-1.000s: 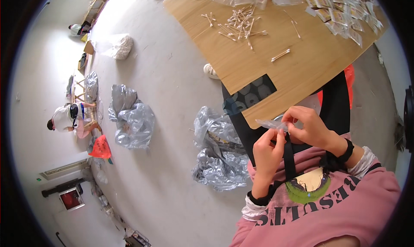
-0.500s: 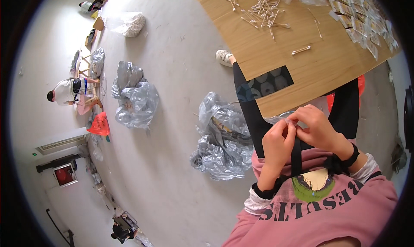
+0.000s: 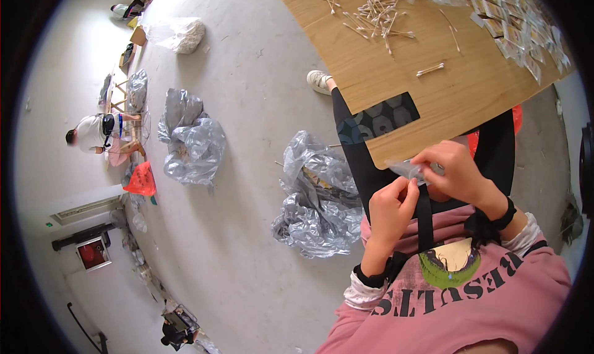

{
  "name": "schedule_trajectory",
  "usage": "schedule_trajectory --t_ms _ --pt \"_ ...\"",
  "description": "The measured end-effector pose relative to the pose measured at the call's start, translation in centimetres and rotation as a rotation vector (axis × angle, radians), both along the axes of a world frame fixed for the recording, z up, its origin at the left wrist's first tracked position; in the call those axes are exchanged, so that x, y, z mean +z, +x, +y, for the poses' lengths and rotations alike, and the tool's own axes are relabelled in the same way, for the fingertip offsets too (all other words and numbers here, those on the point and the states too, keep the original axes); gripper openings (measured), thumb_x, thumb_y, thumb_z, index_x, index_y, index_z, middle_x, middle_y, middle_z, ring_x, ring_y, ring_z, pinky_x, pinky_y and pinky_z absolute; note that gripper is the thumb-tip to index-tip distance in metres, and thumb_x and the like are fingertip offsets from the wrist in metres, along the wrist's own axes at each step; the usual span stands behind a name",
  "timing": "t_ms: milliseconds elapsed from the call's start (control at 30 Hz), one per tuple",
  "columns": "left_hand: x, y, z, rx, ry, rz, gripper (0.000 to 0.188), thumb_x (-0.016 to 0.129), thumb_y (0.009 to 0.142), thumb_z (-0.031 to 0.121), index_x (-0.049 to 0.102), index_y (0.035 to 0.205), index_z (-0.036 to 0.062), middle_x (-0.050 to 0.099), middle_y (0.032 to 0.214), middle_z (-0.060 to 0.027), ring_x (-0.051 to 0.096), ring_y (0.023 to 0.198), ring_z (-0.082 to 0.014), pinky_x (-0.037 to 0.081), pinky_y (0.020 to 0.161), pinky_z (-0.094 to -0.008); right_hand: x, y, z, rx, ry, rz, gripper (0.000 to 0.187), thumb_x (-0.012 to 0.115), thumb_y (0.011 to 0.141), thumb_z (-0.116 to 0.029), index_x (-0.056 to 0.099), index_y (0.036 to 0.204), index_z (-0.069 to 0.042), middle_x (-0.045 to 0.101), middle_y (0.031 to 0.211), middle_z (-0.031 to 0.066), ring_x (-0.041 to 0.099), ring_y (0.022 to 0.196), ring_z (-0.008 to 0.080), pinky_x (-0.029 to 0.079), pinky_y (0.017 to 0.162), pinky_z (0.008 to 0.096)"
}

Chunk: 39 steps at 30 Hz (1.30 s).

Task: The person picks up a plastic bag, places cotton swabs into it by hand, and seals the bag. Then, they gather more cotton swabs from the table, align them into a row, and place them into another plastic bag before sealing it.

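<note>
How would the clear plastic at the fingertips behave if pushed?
The clear plastic likely weighs little, looking thin and see-through. It probably bends easily, though one end juts past the right hand, hinting at springiness.

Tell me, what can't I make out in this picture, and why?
All in the head view:
- Anything inside the clear plastic: too small, partly covered by the right hand.
- Whether the left hand grips it too: fingertips crowd together.
- The packet pile's far end: cut off by the upper edge.
- The nearer grey bag's full contents: hidden by folds.
</note>
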<state>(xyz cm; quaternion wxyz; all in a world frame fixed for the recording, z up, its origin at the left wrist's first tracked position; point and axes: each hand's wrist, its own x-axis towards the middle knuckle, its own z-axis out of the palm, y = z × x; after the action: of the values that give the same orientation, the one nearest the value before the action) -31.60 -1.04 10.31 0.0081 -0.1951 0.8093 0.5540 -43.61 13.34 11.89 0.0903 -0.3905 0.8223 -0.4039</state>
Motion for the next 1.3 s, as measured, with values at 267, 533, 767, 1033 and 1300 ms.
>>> schedule_trajectory --t_ms 267,533,767,1033,1300 --pt "2.1 0.1 -1.2 0.030 -0.532 0.482 0.062 0.086 0.068 0.014 0.058 0.124 0.0049 0.062 0.116 -0.0119 0.058 0.110 -0.0320 0.034 0.104 -0.0494 0.1 1.0 -1.1 -0.017 -0.100 -0.535 0.014 0.065 0.080 -0.004 0.067 0.093 -0.001 0.071 0.081 0.0142 0.072 0.077 0.0280 0.054 0.069 0.0340" --pt "-0.3 -0.2 -1.3 -0.071 -0.473 0.259 0.068 0.082 0.069 0.012 0.055 0.131 0.0008 0.062 0.117 -0.0135 0.062 0.108 -0.0318 0.041 0.108 -0.0513 -1.2 2.2 -2.5 0.051 -0.085 -0.669 0.020 0.067 0.082 -0.008 0.064 0.099 0.002 0.073 0.081 0.0143 0.073 0.076 0.0228 0.055 0.070 0.0314" --pt "-0.2 -0.5 -1.5 0.042 -0.115 0.161 0.044 0.084 0.071 0.008 0.065 0.110 0.0033 0.062 0.097 -0.0105 0.063 0.085 -0.0239 0.051 0.077 -0.0346 -1.9 1.9 -2.4 0.047 -0.133 -0.800 0.018 0.063 0.087 -0.007 0.064 0.102 0.003 0.074 0.087 0.0146 0.073 0.082 0.0204 0.055 0.073 0.0321" --pt "-6.0 -1.2 -12.5 0.168 -0.573 0.086 0.040 0.083 0.071 0.009 0.061 0.104 0.0020 0.060 0.099 -0.0129 0.062 0.091 -0.0328 0.050 0.078 -0.0397 -1.7 -0.3 1.2 -0.066 -0.185 -0.823 0.021 0.062 0.096 -0.010 0.059 0.115 0.001 0.073 0.099 0.0103 0.070 0.096 0.0162 0.053 0.086 0.0306" --pt "-6.1 -6.7 -12.8 -0.044 -0.806 0.087 0.045 0.083 0.069 0.009 0.060 0.107 0.0022 0.061 0.102 -0.0146 0.061 0.095 -0.0373 0.048 0.085 -0.0430 -1.7 -0.3 4.2 -0.164 -0.110 -0.810 0.021 0.060 0.096 -0.007 0.059 0.116 0.000 0.072 0.100 0.0096 0.068 0.096 0.0156 0.051 0.087 0.0305"
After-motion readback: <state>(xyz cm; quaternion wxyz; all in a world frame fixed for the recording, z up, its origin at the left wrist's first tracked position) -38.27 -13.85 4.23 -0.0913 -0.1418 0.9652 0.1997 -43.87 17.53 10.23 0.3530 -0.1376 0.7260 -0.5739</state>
